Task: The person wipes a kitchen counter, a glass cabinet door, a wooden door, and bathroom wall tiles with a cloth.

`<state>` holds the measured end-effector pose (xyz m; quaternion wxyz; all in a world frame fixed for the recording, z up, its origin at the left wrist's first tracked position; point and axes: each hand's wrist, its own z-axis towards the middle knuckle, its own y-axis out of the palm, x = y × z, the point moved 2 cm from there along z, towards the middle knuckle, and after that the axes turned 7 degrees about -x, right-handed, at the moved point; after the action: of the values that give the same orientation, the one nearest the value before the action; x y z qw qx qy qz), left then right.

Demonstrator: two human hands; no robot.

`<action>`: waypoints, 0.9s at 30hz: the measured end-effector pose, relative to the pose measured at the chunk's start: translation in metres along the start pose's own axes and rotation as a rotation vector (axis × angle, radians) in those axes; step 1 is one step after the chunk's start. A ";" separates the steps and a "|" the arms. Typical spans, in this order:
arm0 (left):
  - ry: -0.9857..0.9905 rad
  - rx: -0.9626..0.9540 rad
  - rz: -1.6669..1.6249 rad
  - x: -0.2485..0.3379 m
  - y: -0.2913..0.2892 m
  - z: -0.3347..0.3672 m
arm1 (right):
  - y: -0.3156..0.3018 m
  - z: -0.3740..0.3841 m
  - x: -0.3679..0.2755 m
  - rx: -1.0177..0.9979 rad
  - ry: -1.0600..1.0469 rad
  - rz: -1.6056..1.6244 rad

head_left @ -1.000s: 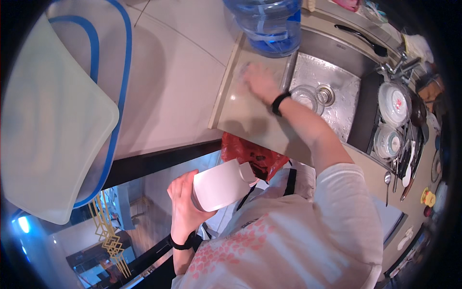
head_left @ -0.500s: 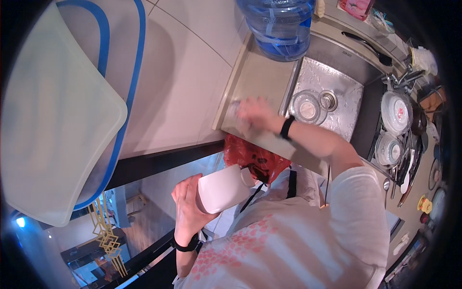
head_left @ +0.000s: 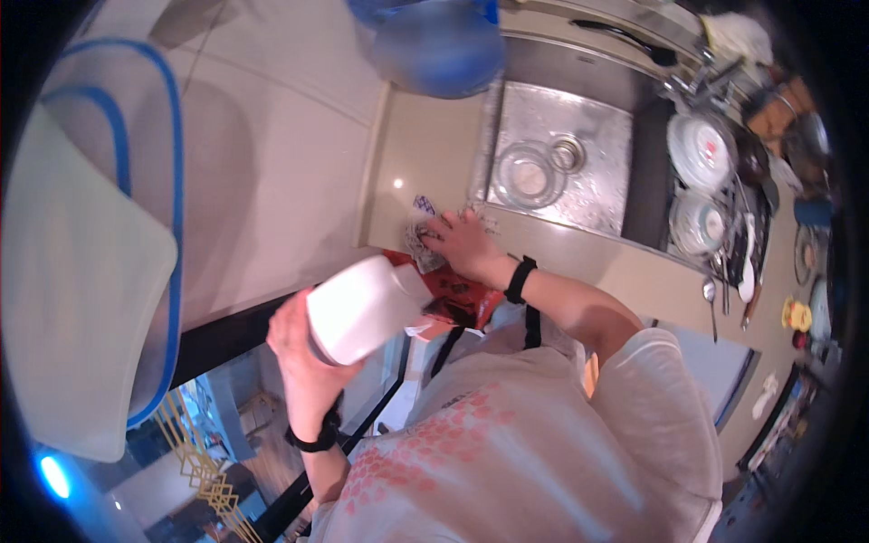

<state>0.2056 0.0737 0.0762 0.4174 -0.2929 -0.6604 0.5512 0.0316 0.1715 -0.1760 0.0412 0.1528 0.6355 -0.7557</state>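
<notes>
Your left grip (head_left: 306,360) is clamped around the lower end of the white bottle (head_left: 358,312); your right grip (head_left: 466,246) has its fingers bent over the crumpled patterned sheet (head_left: 419,242), though you cannot tell whether they pinch it. Largest first: the tabletop (head_left: 425,145) carries the blue jug (head_left: 439,54) by its far left corner, with the sink (head_left: 602,154) to the right and a glass bowl (head_left: 528,176) in it. Below the near edge hangs the red bag (head_left: 466,294). Your bottle lies outside the near left corner, long axis slanting up and right, its neck covering part of the bag in this view. Smallest, the sheet sits at that near edge, left of your right fingers, nearer that hand.
</notes>
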 end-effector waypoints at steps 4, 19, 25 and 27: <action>0.039 0.068 -0.014 -0.001 0.007 0.037 | -0.018 -0.081 0.011 -0.043 0.200 0.090; 0.317 0.062 -0.122 0.000 0.082 0.127 | -0.036 -0.160 0.038 0.126 1.218 -0.115; 0.325 0.024 -0.110 0.008 0.090 0.140 | -0.029 -0.104 -0.002 0.139 0.795 -0.030; 0.315 -0.018 -0.121 0.012 0.091 0.141 | -0.034 -0.122 0.002 0.132 0.708 -0.010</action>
<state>0.0702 0.0354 -0.0159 0.5453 -0.3391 -0.6084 0.4663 0.0431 0.2969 -0.1624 -0.1951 0.4045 0.5609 -0.6956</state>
